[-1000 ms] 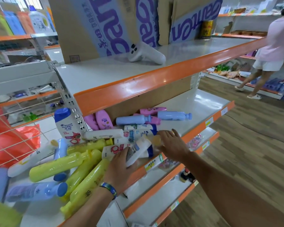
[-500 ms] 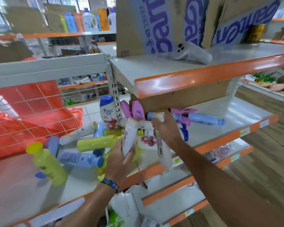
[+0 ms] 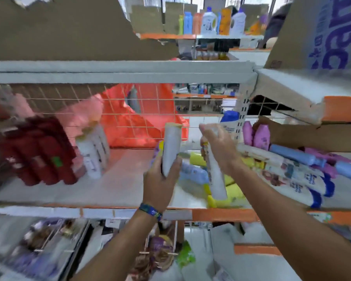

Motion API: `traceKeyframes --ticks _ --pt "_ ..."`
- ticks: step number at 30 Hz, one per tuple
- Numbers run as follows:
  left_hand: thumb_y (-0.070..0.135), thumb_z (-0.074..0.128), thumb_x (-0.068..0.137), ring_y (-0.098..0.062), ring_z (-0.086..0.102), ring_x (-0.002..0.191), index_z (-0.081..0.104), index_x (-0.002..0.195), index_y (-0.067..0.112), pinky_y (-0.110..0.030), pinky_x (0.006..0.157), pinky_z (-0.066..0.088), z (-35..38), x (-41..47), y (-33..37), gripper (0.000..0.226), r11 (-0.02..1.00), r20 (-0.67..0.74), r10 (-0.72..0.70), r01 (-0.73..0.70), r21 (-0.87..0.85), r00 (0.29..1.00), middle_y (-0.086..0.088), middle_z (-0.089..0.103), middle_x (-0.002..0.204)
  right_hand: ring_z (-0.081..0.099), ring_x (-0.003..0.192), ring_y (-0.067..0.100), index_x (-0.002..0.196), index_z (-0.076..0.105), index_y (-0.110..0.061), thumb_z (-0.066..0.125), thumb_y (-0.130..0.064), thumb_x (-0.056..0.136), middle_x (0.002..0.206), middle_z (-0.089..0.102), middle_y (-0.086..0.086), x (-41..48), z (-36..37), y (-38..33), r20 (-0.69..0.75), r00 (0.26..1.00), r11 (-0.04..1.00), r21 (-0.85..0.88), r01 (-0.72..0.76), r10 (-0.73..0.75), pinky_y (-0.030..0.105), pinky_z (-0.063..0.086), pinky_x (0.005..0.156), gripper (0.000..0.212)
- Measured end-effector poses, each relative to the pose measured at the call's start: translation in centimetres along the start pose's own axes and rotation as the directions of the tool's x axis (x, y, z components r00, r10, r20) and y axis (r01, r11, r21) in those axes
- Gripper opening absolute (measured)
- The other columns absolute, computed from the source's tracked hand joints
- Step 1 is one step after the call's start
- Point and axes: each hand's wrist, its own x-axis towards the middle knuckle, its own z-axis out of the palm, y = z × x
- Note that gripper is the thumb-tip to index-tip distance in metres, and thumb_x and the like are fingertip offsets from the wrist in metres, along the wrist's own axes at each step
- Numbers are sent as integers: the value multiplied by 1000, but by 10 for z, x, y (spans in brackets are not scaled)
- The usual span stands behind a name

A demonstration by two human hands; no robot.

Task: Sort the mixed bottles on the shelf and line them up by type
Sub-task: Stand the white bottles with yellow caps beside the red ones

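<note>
My left hand [image 3: 160, 184] grips a white bottle [image 3: 171, 147] held upright above the shelf [image 3: 118, 189]. A second white bottle [image 3: 216, 177], cap end down, is gripped by my right hand [image 3: 219, 148]. Behind and right of my hands lies a mixed pile: yellow bottles [image 3: 231, 192], blue bottles [image 3: 296, 156], pink bottles [image 3: 260, 136] and white bottles with blue caps [image 3: 296, 180]. At the shelf's left stand white bottles [image 3: 91, 155] beside dark red bottles [image 3: 41, 151]. The picture is blurred by motion.
A wire grid [image 3: 130, 112] backs the shelf, with an orange-red plastic bag [image 3: 134, 122] behind it. An upper shelf [image 3: 292, 88] with a cardboard box [image 3: 320, 33] overhangs at right. Lower shelves [image 3: 49, 250] hold more goods.
The view has swung left, bringing the shelf's left part into sight. Both hands have lifted their white bottles off the pile and carried them leftward.
</note>
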Motion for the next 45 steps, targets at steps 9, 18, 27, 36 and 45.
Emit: traceKeyframes --ticks 9,18,27,36,45 --pt "45 60 90 -21 62 60 60 89 19 -36 54 51 -92 19 -65 26 975 -86 -213 206 -86 973 -3 62 66 45 64 3 92 49 -19 59 -45 94 77 46 -6 5 118 -23 222 975 998 57 2 -14 18 40 62 28" --pt "38 64 89 -20 61 57 62 86 19 -22 50 45 -168 26 -117 19 955 -117 -293 284 -88 949 -7 64 65 48 63 4 100 50 -21 57 -44 95 73 46 -10 -5 211 -19 237 971 998 43 -43 32 21 43 60 24" --pt "51 60 79 -17 63 57 62 99 21 -32 51 51 -235 14 -155 37 944 -152 -329 322 -70 932 -2 66 67 58 74 1 98 53 -23 76 -16 84 91 63 -3 -16 278 15 98 995 1000 16 -25 23 20 48 72 28" --pt "55 59 73 -10 61 63 60 97 19 -16 52 45 -261 12 -172 43 947 -159 -320 319 -30 934 -2 65 71 61 89 11 111 56 -17 78 -12 79 103 66 -1 -15 318 46 181 983 998 -63 26 -14 28 49 79 39" --pt "34 65 77 -4 60 67 61 103 14 -13 55 45 -269 15 -178 32 941 -153 -337 336 -30 929 2 64 78 64 94 17 121 58 -28 82 -20 73 112 63 1 -37 325 104 263 956 965 -254 -61 129 36 54 81 54"
